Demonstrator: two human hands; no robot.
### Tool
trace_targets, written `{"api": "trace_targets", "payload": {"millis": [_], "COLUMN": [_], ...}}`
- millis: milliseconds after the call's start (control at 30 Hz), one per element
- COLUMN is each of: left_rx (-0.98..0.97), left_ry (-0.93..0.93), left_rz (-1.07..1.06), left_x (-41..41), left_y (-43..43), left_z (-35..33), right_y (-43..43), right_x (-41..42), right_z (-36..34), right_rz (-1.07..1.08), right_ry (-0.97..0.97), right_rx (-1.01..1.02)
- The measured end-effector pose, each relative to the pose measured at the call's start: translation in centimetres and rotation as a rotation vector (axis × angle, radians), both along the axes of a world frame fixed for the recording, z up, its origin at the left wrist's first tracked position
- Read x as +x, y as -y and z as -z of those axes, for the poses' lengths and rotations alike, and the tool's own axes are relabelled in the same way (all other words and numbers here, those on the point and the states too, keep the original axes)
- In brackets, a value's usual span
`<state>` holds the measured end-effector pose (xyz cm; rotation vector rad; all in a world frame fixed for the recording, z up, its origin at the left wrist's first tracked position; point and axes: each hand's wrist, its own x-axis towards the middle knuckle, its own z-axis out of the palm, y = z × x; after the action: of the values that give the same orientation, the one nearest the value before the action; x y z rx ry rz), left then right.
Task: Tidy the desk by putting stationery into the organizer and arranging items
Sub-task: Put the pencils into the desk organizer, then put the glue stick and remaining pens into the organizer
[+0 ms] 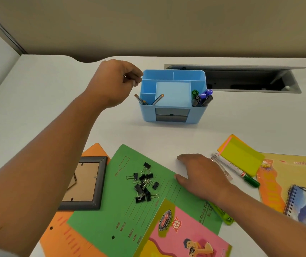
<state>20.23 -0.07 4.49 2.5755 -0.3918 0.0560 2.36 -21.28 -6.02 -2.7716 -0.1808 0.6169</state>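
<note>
**Leaning pencils and loose clips at risk**

Curled inward on the left hand, thumb to forefinger, just beside the top left rim of the blue organizer; cannot tell whether pinching anything small. Close below, leaning pencils in the front left compartment, easily knocked askew by a careless withdrawal of that wrist. Flat and relaxed on the right hand, grasping nothing, resting on the desk at the edge of the green folder. Could drag the folder and scatter the loose binder clips heaped on it. Further out, not yet in the organizer: a green marker tucked partly under the sticky notes, likely to roll if lifting the pad first. Already stowed: markers in the right compartment.
</note>
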Motion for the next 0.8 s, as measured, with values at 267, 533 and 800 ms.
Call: {"api": "trace_targets", "payload": {"millis": [267, 533, 800], "left_rx": [-0.338, -0.33, -0.113], "left_ry": [0.32, 0.111, 0.035], "left_rz": [-0.244, -0.225, -0.004], "left_x": [-5.1, -18.7, -26.6], "left_y": [-1.5, 0.1, 5.2], "left_z": [2.4, 11.1, 15.9], "right_y": [0.4, 2.7, 8.2], "right_x": [-0.8, -3.2, -5.6], "right_z": [0.8, 0.3, 0.3], "right_rz": [-0.018, 0.045, 0.317], "right_ry": [0.031, 0.163, 0.324], "right_rx": [0.062, 0.19, 0.245]}}
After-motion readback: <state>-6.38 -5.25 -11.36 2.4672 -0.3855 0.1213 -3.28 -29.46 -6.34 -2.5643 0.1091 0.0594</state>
